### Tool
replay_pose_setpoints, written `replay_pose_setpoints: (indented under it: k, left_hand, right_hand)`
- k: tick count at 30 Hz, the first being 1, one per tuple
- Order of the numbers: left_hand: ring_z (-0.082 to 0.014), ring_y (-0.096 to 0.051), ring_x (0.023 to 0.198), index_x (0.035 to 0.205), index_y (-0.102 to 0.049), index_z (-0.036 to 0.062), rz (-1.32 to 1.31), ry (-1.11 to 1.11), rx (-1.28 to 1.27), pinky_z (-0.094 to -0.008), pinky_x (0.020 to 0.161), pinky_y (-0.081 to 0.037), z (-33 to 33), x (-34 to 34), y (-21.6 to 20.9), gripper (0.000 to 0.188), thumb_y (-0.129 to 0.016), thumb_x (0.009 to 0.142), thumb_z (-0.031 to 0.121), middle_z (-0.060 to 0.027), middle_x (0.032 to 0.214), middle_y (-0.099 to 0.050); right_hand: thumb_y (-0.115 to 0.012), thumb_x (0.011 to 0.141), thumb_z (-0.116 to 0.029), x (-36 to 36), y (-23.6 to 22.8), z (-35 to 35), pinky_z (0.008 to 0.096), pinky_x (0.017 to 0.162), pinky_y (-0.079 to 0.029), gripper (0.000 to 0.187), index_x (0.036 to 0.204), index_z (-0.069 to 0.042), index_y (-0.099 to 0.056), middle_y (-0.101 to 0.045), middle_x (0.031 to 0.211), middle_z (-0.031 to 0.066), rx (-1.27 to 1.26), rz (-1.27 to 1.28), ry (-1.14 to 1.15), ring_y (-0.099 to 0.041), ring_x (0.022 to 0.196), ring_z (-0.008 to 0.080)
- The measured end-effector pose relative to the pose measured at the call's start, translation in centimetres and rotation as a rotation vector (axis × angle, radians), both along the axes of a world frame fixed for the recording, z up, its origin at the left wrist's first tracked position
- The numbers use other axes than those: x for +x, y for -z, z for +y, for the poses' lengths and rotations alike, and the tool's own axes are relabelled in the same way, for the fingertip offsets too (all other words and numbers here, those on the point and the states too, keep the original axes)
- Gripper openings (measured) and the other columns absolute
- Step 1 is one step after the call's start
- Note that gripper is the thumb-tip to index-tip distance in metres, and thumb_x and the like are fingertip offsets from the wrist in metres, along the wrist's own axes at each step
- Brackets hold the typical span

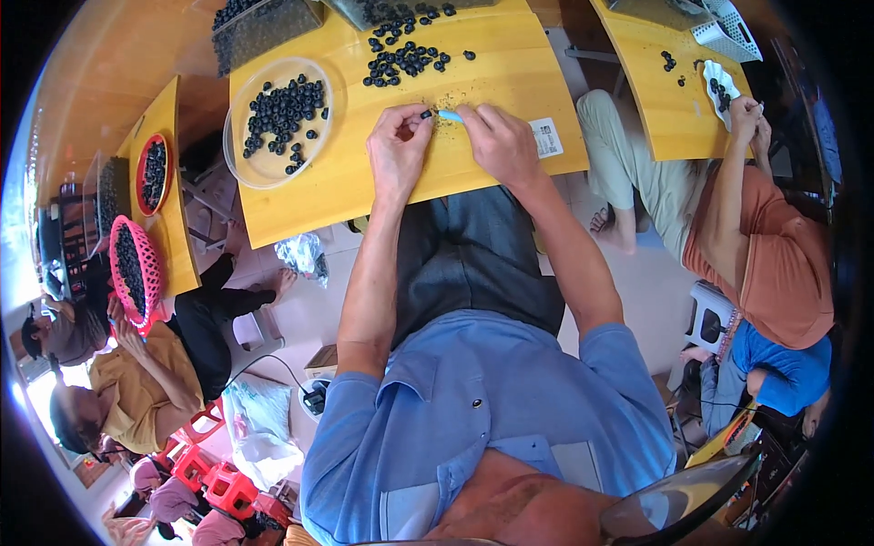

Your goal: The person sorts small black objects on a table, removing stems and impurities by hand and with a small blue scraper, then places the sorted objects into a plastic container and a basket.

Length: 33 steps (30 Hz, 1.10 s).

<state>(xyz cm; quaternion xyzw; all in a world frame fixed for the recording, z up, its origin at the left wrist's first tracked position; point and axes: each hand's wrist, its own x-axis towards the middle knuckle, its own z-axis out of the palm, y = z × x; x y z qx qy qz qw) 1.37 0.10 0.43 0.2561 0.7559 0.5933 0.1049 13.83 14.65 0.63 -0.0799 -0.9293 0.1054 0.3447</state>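
Between the thumb and fingers of my left hand (401, 150) is a small black round part (426, 115). My right hand (501, 144) grips a thin light-blue tool (449, 116), whose end points at the part and is too small to make out. Both hands meet over the near edge of the yellow table (364, 196). Dark crumbs lie on the wood just beyond them. To the left, a shallow clear round tray (231, 150) holds many similar black parts (284, 114). A loose heap of black parts (401, 64) spreads over the table beyond my hands.
A white printed label (546, 137) lies right of my right hand. Clear bins (273, 41) with black parts line the far edge. Co-workers sit at yellow tables on both sides, one beside a pink basket (155, 264), another's hands (746, 118) near a white tray (726, 73).
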Motion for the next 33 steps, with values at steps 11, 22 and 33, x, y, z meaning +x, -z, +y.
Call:
replay_pose_setpoints:
  k: [11,22,33]
  left_hand:
    - [-0.0101,-0.069,0.084,0.123,-0.070,-0.0020,-0.061,0.035,0.039,-0.0260,0.080,-0.058,0.3,0.6,-0.9,0.036,-0.080,0.088,-0.001,-0.0052,0.097,-0.074]
    - [-0.0120,-0.071,0.091,0.125,-0.066,-0.0018,-0.096,0.068,0.128,-0.0267,0.085,-0.059,0.2,0.3,0.2,0.037,-0.078,0.091,-0.004,-0.0069,0.101,-0.075]
    - [-0.0137,-0.069,0.092,0.115,-0.072,-0.0010,0.069,0.043,0.177,-0.0282,0.085,-0.058,-1.3,-0.1,-0.5,0.023,-0.076,0.092,-0.005,-0.0078,0.105,-0.072]
  right_hand:
    - [-0.067,0.086,-0.003,0.1,-0.4,-0.2,0.0374,0.064,-0.056,0.028,0.113,-0.006,-0.075,-0.059,0.081,0.0065,0.019,-0.018,-0.028,-0.068,0.075,0.0223]
    - [-0.066,0.090,-0.009,0.1,-0.1,-0.1,0.0404,0.065,-0.058,0.023,0.112,-0.007,-0.074,-0.060,0.084,0.0078,-0.022,-0.039,-0.029,-0.070,0.079,0.0254]
    - [-0.064,0.087,-0.006,-0.2,0.4,0.0,0.0425,0.069,-0.060,0.027,0.112,-0.006,-0.074,-0.065,0.091,0.0085,-0.041,-0.109,0.085,-0.072,0.085,0.0276]
